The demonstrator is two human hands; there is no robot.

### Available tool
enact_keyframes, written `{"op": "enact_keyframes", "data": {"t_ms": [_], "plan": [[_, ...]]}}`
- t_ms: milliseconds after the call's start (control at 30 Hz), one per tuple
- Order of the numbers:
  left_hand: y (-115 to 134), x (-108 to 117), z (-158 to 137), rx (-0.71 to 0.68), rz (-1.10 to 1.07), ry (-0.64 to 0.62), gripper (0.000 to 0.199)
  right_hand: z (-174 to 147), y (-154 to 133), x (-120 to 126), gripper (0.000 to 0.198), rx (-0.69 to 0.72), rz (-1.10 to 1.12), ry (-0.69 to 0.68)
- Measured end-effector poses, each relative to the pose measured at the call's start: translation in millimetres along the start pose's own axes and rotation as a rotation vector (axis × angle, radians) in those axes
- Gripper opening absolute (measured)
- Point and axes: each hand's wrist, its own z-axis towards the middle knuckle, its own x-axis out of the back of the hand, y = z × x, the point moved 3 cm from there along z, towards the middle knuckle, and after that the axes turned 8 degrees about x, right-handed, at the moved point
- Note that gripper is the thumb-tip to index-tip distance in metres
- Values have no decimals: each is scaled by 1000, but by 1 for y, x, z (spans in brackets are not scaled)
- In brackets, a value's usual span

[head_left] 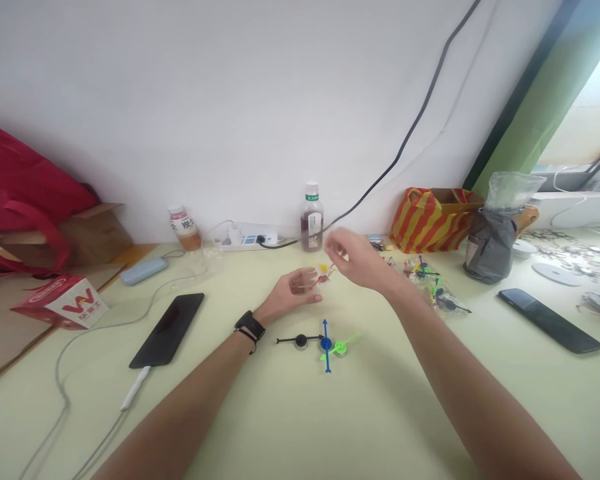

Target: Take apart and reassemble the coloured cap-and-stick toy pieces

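Note:
My left hand [293,292], with a black watch [251,325] at its wrist, hovers over the table with curved fingers and thumb apart. Just beyond its fingertips are a small yellow spinner piece [323,268] and a red one [323,279], both blurred. My right hand [355,257] is raised above and right of them, its fingers curled together; motion blur hides what they hold. Nearer me, three arrow spinners lie in a row: a black spinner [301,341], a blue spinner [325,344] and a green spinner [341,348].
Bagged coloured spinners [437,290] lie right of my right forearm. A dark bottle [312,220] stands by the wall near a power strip [245,241]. Phones lie left [167,330] and right [547,320]. A black cable [405,143] hangs across the wall.

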Motion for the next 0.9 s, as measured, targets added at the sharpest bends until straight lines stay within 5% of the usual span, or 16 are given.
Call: {"op": "enact_keyframes", "data": {"t_ms": [133, 600, 833, 900], "plan": [[0, 3, 0, -15, 8, 20, 85, 0, -1, -7, 14, -12, -28, -66], [1, 3, 0, -28, -4, -16, 87, 5, -8, -13, 14, -19, 8, 98], [-2, 5, 2, -45, 56, 37, 87, 5, -17, -3, 15, 47, 17, 377], [-3, 6, 3, -39, 31, 42, 86, 5, -15, -6, 16, 29, -8, 281]]}}
